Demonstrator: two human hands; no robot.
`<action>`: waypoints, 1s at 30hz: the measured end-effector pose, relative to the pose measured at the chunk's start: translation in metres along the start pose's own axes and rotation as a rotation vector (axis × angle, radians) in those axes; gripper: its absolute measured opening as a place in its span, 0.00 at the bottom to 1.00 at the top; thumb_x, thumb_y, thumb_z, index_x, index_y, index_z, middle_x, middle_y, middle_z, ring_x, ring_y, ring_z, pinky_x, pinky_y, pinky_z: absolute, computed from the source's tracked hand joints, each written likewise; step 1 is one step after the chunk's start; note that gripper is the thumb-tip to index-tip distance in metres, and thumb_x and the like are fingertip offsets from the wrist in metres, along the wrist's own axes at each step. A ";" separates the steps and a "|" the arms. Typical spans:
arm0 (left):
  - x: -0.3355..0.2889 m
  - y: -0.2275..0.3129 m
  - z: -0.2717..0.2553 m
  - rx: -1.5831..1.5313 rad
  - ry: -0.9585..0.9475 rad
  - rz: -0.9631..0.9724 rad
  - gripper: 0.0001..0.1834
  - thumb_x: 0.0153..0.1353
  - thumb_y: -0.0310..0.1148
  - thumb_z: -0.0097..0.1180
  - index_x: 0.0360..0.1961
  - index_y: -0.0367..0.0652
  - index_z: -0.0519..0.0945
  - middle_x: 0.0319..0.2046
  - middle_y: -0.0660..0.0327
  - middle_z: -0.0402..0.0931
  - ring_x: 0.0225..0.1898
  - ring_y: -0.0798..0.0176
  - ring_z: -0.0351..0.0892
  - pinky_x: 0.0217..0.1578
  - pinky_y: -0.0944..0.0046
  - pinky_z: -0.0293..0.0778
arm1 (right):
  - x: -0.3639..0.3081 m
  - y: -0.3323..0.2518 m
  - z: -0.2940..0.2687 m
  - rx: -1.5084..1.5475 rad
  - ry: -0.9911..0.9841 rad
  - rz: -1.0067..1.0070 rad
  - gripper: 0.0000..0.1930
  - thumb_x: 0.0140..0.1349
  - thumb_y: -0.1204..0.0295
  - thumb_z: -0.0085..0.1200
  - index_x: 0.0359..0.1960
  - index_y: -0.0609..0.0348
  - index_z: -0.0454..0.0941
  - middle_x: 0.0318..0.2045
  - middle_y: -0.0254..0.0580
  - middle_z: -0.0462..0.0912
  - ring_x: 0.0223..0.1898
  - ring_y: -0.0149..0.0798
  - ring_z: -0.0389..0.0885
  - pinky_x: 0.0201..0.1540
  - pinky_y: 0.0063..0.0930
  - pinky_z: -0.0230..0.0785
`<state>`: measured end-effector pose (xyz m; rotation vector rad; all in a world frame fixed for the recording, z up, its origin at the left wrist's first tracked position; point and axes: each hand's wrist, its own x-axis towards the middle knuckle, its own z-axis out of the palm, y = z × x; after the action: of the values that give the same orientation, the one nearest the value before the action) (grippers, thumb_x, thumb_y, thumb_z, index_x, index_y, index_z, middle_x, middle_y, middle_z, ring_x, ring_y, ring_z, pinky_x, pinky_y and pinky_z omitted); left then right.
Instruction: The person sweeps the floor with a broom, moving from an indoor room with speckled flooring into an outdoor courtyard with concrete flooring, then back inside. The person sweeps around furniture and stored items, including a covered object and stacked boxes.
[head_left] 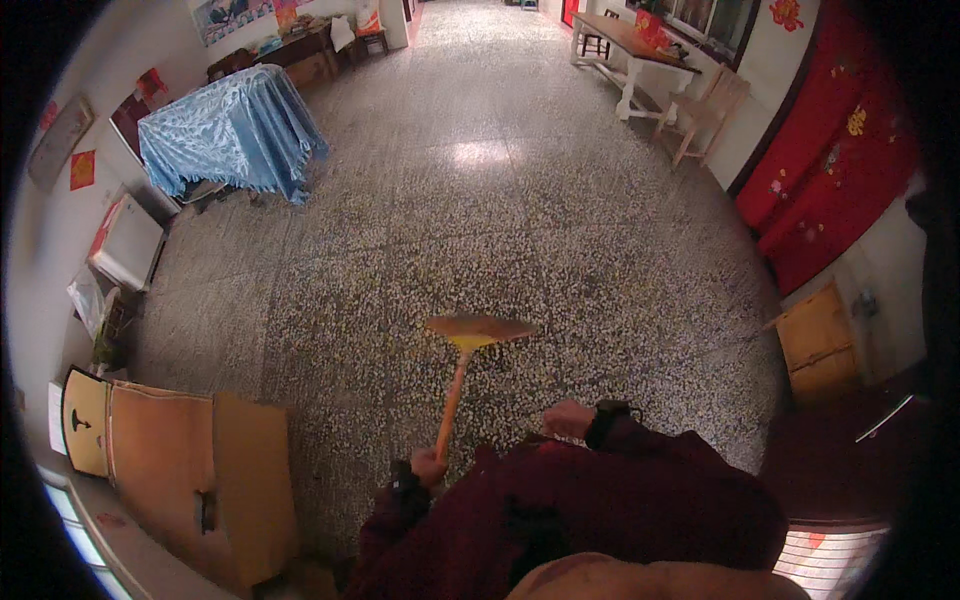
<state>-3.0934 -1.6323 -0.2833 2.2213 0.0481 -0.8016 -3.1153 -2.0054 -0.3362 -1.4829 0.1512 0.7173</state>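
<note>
A broom with an orange-yellow handle and a wide, flat brown head point(480, 328) points away from me over the speckled floor. My left hand point(428, 467) is wrapped round the near end of its handle. Whether the head touches the floor I cannot tell. Close to the front of my dark red top, my right hand point(568, 420) is curled closed, apart from the broom, and nothing shows in it. Both wrists have dark bands, and the dark red sleeves cover my arms.
A wooden cabinet point(165, 440) stands at near left, a white box-like unit point(130, 243) beyond it. Farther left is a table under a blue cloth point(235, 125). At right are a chair point(708, 110), a long table point(630, 38), a red curtain point(835, 150) and a wooden panel point(818, 340).
</note>
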 end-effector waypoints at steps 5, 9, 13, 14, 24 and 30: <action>0.057 0.081 -0.048 0.345 -0.170 0.429 0.09 0.43 0.33 0.49 0.27 0.40 0.72 0.17 0.54 0.71 0.18 0.52 0.71 0.19 0.55 0.66 | 0.069 -0.072 0.020 -0.252 -0.168 -0.380 0.11 0.57 0.68 0.45 0.27 0.65 0.70 0.26 0.41 0.74 0.28 0.37 0.73 0.30 0.28 0.66; 0.080 0.151 -0.059 0.641 -0.216 0.564 0.15 0.46 0.32 0.45 0.38 0.44 0.68 0.23 0.51 0.72 0.24 0.46 0.72 0.23 0.51 0.68 | 0.084 -0.133 0.034 0.848 -0.033 0.114 0.14 0.59 0.64 0.43 0.29 0.65 0.68 0.32 0.44 0.73 0.37 0.40 0.72 0.37 0.31 0.65; 0.103 0.211 -0.069 0.639 -0.338 0.711 0.19 0.49 0.35 0.45 0.44 0.45 0.65 0.27 0.50 0.73 0.28 0.46 0.73 0.27 0.51 0.68 | 0.104 -0.151 0.010 1.137 -0.004 -0.021 0.12 0.57 0.66 0.44 0.31 0.65 0.68 0.32 0.44 0.73 0.40 0.41 0.71 0.40 0.30 0.65; 0.113 0.223 -0.070 0.629 -0.365 0.722 0.20 0.50 0.36 0.46 0.46 0.45 0.65 0.28 0.50 0.73 0.29 0.46 0.73 0.28 0.52 0.69 | 0.109 -0.149 -0.002 1.120 0.086 -0.022 0.11 0.57 0.66 0.43 0.29 0.64 0.68 0.31 0.44 0.73 0.39 0.41 0.71 0.41 0.31 0.65; 0.277 0.228 -0.076 -0.147 -0.274 0.390 0.21 0.54 0.40 0.49 0.46 0.39 0.69 0.31 0.55 0.75 0.33 0.60 0.75 0.33 0.64 0.70 | 0.115 -0.105 -0.219 0.759 0.692 -0.171 0.11 0.53 0.77 0.41 0.14 0.51 0.63 0.12 0.33 0.62 0.16 0.31 0.60 0.39 0.30 0.50; 0.355 0.217 -0.083 0.129 -0.001 0.575 0.14 0.53 0.36 0.50 0.38 0.39 0.74 0.29 0.54 0.75 0.32 0.60 0.75 0.34 0.64 0.71 | 0.154 -0.048 -0.262 -0.232 0.612 -0.094 0.09 0.48 0.70 0.45 0.15 0.57 0.75 0.14 0.40 0.73 0.15 0.35 0.68 0.18 0.31 0.61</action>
<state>-2.7057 -1.8038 -0.2985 2.1830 -0.6301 -0.4915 -2.8830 -2.1945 -0.4061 -1.8865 0.4719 0.1884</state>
